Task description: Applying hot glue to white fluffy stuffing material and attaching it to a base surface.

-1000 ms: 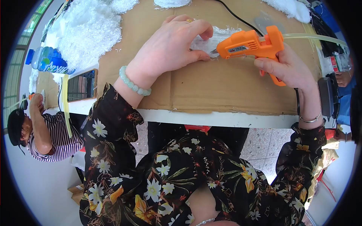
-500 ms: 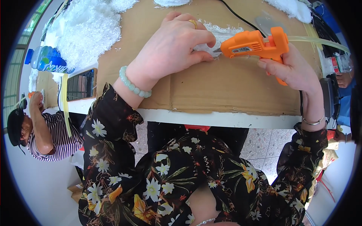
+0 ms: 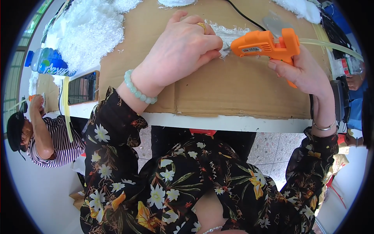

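Observation:
An orange hot glue gun is in my right hand, its nozzle pointing left and a clear glue stick trailing from its back. The nozzle tip comes close to the fingertips of my left hand. Beneath those fingers lies a small white fringed piece of fabric on the cardboard. My left thumb and index finger are pressed together at the fabric's near edge; my palm hides part of it.
Brown cardboard covers the white table. A heap of white shaggy material, a blue-labelled bottle and a phone are at the left. A co-worker in a striped shirt sits far left. A black cord crosses the back.
My left thumb and index finger have closed together on the fabric's edge, where a gap showed before. The glue gun has shifted very slightly to the right.

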`<state>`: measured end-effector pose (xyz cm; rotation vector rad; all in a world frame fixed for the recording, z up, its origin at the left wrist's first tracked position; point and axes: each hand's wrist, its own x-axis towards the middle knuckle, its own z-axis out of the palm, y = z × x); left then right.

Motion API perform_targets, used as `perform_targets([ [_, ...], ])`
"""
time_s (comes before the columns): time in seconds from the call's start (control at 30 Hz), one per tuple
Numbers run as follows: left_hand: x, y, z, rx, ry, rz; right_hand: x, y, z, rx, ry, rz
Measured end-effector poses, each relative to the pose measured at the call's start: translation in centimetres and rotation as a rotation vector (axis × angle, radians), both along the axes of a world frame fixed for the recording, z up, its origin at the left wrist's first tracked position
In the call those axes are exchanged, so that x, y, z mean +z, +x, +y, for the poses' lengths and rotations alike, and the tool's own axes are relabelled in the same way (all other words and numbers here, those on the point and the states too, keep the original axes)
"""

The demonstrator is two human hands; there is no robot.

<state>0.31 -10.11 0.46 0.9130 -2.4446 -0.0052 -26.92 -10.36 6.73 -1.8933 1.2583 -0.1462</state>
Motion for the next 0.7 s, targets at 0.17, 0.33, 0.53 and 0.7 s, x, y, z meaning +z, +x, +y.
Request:
perform_targets([
  [0.17,1.1,0.6,0.7,0.035,0.002,0.008,0.8,0.8,0.3,0.064,-0.045,0.0],
  [0.33,0.6,0.4,0.2,0.044,-0.053,-0.005,0.5,0.7,0.2,0.089,-0.137,-0.042],
  [0.53,0.5,0.4,0.2,0.044,-0.058,0.015,0.7,0.7,0.4,-0.012,-0.034,-0.03],
  [0.7,0.6,0.6,0.2,0.041,-0.062,0.021,1.2,0.6,0.8,-0.045,-0.002,-0.081],
])
